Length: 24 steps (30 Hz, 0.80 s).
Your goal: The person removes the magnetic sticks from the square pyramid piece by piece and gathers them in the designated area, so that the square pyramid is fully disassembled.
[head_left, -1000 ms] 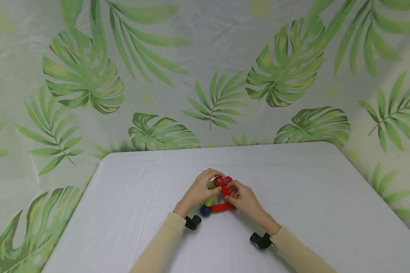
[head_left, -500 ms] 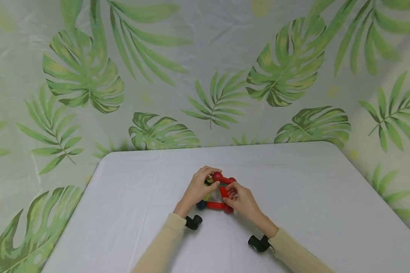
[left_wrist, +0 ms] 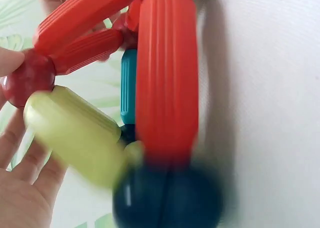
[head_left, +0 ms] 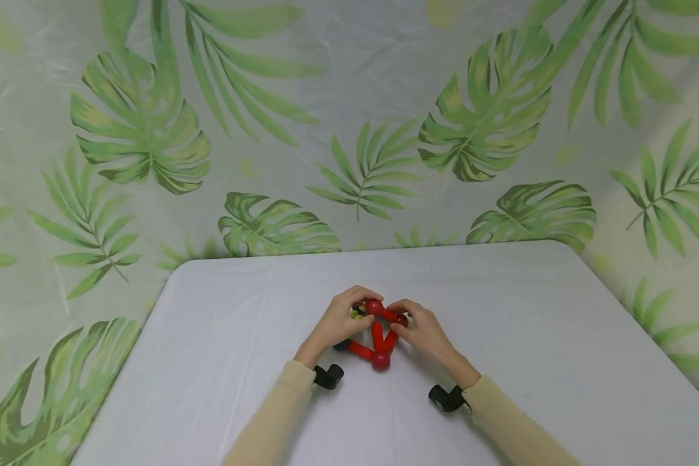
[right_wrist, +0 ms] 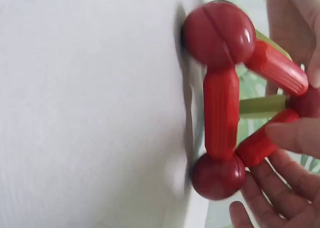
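A frame of magnetic rods and balls stands between both hands. My left hand (head_left: pixel 339 318) grips the frame's top red ball (head_left: pixel 374 307), its thumb on the ball in the left wrist view. My right hand (head_left: pixel 422 330) pinches the red rod (right_wrist: pixel 262 145) that runs between the top ball and a red ball (right_wrist: pixel 219 176) at the lower end. Another red rod (right_wrist: pixel 275 67) slants from the near red ball (head_left: pixel 380 361) towards the top ball. Yellow-green rods (left_wrist: pixel 75 133), a teal rod (left_wrist: pixel 128 85) and a dark blue ball (left_wrist: pixel 165 198) make up other sides, partly hidden by my left hand.
The frame sits on a white-covered table (head_left: pixel 256 323). Behind it hangs a leaf-patterned cloth (head_left: pixel 361 97). A black wrist camera (head_left: pixel 329 377) is on the left wrist, another black wrist camera (head_left: pixel 447 398) on the right.
The red rod my right hand held now slants between the near and top balls. That hand has shifted to the upper right rod. The frame has turned, its near red ball coming closer.
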### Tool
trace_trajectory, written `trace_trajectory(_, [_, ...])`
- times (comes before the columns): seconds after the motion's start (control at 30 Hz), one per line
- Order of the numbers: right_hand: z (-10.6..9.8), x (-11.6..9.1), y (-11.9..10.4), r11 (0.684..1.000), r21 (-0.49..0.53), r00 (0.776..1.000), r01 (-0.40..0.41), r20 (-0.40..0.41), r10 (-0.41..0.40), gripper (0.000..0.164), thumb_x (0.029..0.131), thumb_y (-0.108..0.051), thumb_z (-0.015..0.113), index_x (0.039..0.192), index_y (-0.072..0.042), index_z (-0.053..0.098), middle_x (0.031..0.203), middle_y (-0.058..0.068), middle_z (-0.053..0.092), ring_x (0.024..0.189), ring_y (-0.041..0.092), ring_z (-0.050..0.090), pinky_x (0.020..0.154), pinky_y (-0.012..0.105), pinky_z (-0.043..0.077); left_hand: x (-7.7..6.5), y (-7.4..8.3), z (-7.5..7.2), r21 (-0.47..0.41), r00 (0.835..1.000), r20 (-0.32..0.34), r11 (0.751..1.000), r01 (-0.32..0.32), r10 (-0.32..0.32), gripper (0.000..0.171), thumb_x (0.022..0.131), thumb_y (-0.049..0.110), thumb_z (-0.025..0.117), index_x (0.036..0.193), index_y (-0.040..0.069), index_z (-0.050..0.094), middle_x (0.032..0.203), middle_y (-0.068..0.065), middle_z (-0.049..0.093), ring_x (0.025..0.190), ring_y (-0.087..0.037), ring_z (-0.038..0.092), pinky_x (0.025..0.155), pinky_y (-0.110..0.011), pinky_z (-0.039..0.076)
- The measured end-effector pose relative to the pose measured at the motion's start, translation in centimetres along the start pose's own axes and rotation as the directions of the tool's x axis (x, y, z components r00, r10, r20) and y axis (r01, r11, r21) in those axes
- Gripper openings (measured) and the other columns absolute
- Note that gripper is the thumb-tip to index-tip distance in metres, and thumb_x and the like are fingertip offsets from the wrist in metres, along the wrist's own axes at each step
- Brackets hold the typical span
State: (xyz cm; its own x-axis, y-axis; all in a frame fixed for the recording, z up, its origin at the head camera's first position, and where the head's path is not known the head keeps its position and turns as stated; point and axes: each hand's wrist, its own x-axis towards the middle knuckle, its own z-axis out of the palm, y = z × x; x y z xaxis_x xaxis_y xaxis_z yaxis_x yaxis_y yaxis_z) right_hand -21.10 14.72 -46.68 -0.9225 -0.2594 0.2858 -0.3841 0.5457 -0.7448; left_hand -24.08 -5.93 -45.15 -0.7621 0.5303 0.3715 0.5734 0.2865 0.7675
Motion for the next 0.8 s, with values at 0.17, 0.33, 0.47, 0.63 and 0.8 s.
trace_trajectory(0.17, [0.7,-0.4,-0.7,0.999,0.043,1.0,0.002,0.029,-0.003,0.023,0.08,0.005,0.072,0.099,0.003,0.059,0.087,0.007,0.062,0.079,0.022,0.06,0.076,0.036,0.053,0.1,0.4,-0.1,0.032,0.999,-0.03,0.999,0.028,-0.027,0.032,0.083,0.002,0.064,0.114,0.01,0.063,0.112,-0.004,0.058,0.099,-0.018,0.055,0.088,-0.04,0.048])
trace_trajectory(0.33, [1.2,-0.6,-1.3,0.999,0.027,0.999,-0.033,0.015,0.033,0.023,0.079,0.0,0.075,0.096,0.001,0.06,0.083,0.002,0.058,0.073,0.015,0.056,0.064,0.024,0.05,-0.1,0.7,-0.2,0.057,1.0,-0.007,0.998,0.023,-0.023,0.03,0.085,0.003,0.065,0.115,0.01,0.063,0.111,-0.003,0.057,0.102,-0.017,0.055,0.09,-0.04,0.046])
trace_trajectory(0.47, [1.2,-0.8,-1.4,0.999,0.008,0.999,-0.042,0.016,0.042,0.02,0.08,-0.001,0.075,0.095,0.001,0.061,0.083,0.003,0.06,0.073,0.015,0.056,0.063,0.024,0.05,-0.1,0.5,-0.1,0.054,1.0,-0.005,0.998,0.016,-0.016,0.033,0.086,0.006,0.068,0.119,0.009,0.062,0.114,-0.003,0.059,0.105,-0.017,0.055,0.092,-0.039,0.046])
trace_trajectory(0.63, [0.9,-1.1,-1.3,1.0,0.0,0.998,-0.012,0.056,0.012,0.019,0.081,-0.003,0.074,0.094,0.001,0.061,0.081,0.002,0.06,0.072,0.015,0.056,0.064,0.024,0.051,-0.4,0.3,0.2,0.002,0.999,-0.032,0.999,0.044,-0.044,0.035,0.084,0.008,0.071,0.118,0.009,0.063,0.114,-0.001,0.062,0.104,-0.015,0.057,0.091,-0.036,0.046])
trace_trajectory(0.8, [0.7,-1.8,-1.4,1.0,0.0,0.997,0.007,0.074,-0.007,0.019,0.08,-0.003,0.075,0.093,0.0,0.061,0.081,0.002,0.06,0.072,0.016,0.057,0.065,0.024,0.052,-0.6,0.4,0.2,-0.078,0.995,-0.057,0.994,0.072,-0.077,0.032,0.086,0.011,0.071,0.116,0.008,0.063,0.113,-0.003,0.063,0.105,-0.019,0.057,0.094,-0.044,0.045])
